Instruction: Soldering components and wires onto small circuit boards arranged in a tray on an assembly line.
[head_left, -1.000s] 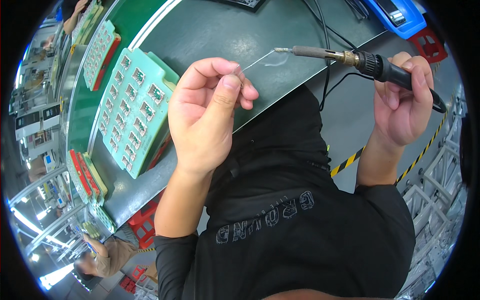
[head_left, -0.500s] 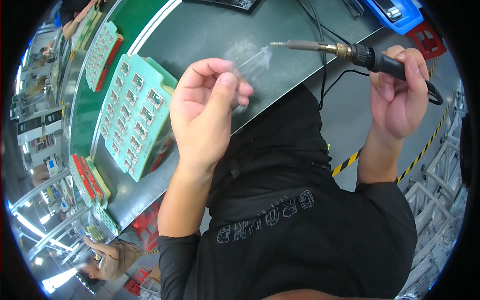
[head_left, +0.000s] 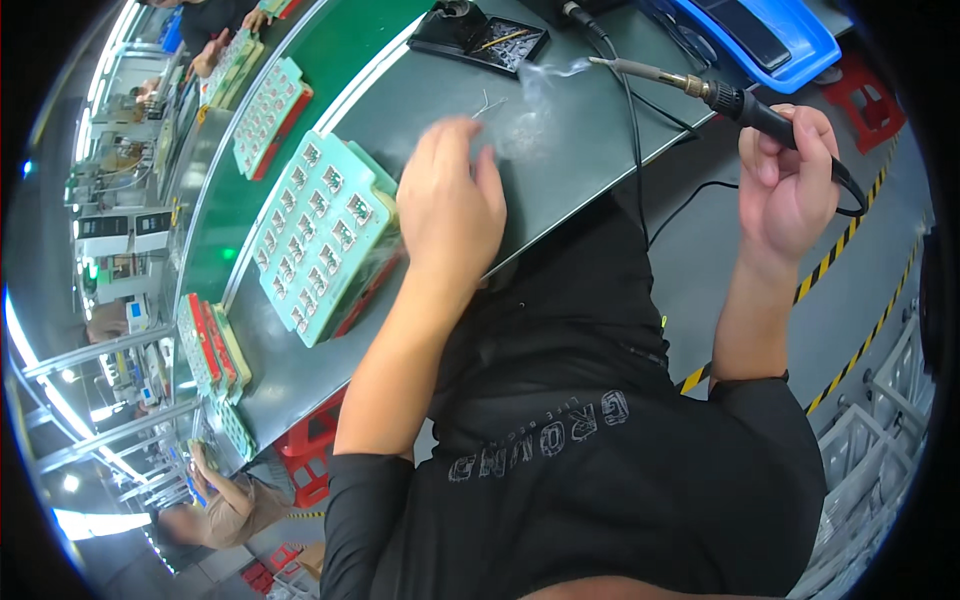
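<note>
My right hand point(head_left: 790, 190) is wrapped round the black handle of a soldering iron point(head_left: 735, 102), held above the table's right side. Its metal tip points left, with pale smoke point(head_left: 540, 85) drifting beside it. My left hand point(head_left: 452, 205) is back upward over the table, a little blurred, fingers stretched forward and thumb apart; I see nothing held in it. Just beyond its fingertips lies a thin, bent piece of silvery wire point(head_left: 488, 103). Left of that hand, a light green panel of small circuit boards point(head_left: 325, 235) sits on a stack with a red layer beneath.
A black soldering stand and tray point(head_left: 480, 40) is at the back. A blue bin point(head_left: 775, 40) holding a dark phone is at the far right, near black cables point(head_left: 632, 130). More board stacks point(head_left: 270, 120) line the left; co-workers' hands point(head_left: 212, 52) are at the upper left.
My left hand has turned from palm-side view to back upward and reaches toward the wire. The view has shifted, showing the black tray. Smoke now trails by the iron's tip, still in my right hand.
</note>
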